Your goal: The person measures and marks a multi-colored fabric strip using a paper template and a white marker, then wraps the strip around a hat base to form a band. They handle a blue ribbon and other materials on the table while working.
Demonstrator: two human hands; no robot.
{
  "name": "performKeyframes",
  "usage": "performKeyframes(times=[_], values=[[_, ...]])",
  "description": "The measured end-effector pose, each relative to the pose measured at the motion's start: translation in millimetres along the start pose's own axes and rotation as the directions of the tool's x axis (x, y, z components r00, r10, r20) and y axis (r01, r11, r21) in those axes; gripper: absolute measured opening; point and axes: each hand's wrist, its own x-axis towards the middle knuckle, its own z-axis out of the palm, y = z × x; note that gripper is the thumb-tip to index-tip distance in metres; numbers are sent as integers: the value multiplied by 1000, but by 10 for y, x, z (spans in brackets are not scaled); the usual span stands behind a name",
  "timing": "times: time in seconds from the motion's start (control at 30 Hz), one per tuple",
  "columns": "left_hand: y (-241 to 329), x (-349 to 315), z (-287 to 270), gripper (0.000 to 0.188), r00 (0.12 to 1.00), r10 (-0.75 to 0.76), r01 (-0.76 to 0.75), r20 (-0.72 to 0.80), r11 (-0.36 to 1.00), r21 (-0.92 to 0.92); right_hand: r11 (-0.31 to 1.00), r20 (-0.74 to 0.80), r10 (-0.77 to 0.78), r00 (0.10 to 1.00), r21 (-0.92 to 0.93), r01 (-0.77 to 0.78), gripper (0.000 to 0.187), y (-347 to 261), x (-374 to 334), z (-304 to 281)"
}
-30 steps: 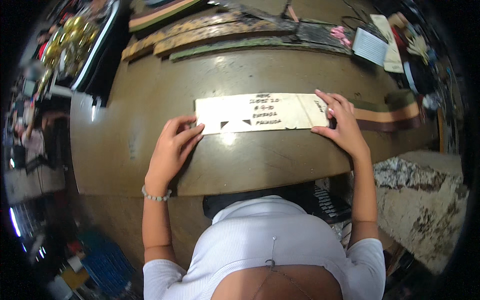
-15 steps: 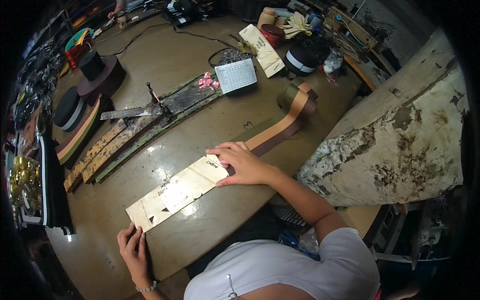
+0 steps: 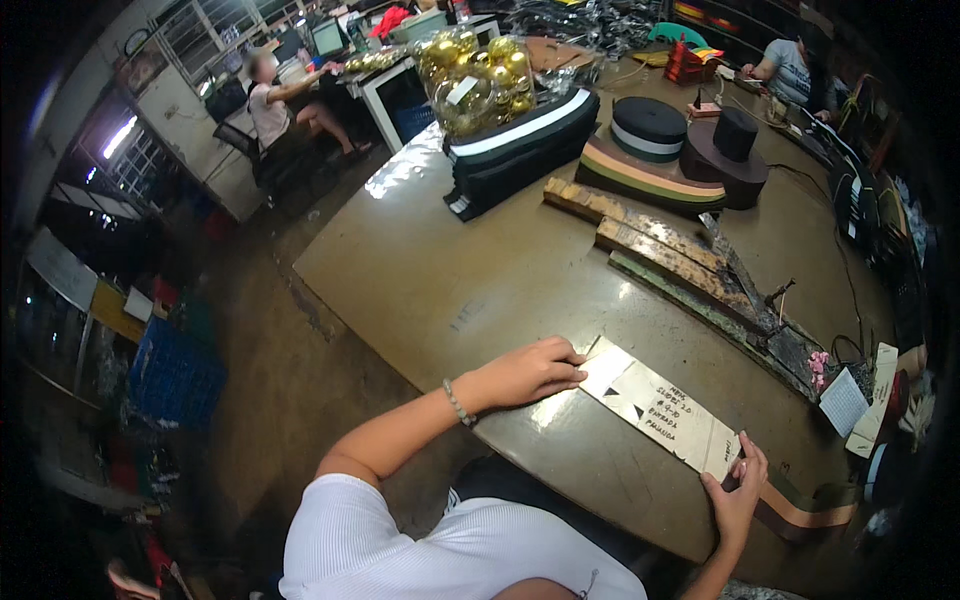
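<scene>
A person in a white ribbed top is leaning over a wide brown table point(image 3: 480, 270), and their head and lower body are lying outside the picture. At far left, a dim floor area with a blue crate point(image 3: 175, 375) is hard to make out. The left hand point(image 3: 530, 370) is lying flat on the table, fingers together and stretched out, fingertips pressing on the near end of a long pale card template point(image 3: 660, 405). The template is lying flat at the table's near edge, bearing handwriting and small black triangles. The right hand point(image 3: 738, 495) is pinning its other end, fingers slightly spread; what lies under the palm is hidden. A brown and peach striped band point(image 3: 800, 512) is running out from beneath that end and is getting cut off by the dark rim. Farther back, a clear bag is holding shiny gold baubles point(image 3: 475, 75); beside it are lying wooden strips point(image 3: 650, 240), rolls of striped ribbon point(image 3: 650, 150) and a black hat point(image 3: 730, 150)
</scene>
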Motion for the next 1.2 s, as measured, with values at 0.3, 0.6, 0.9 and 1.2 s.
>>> performKeyframes(times=[0.3, 0.6, 0.9, 1.2], values=[[0, 69, -7, 21, 999, 47, -47, 0, 999, 4, 999, -11, -34, 999, 24, 34, 88, 2, 18, -27], [294, 254, 25, 21, 998, 48, -52, 27, 984, 171, 996, 11, -76, 997, -36, 76, 86, 77, 20, -16], [982, 509, 834, 49, 957, -269, 159, 110, 800, 579, 999, -1, -49, 999, -18, 49, 86, 96, 28, -4], [1020, 419, 1078, 60, 963, -270, 238, -15, 818, 523, 1000, 4, 29, 1000, -3, -29, 88, 90, 52, 9]])
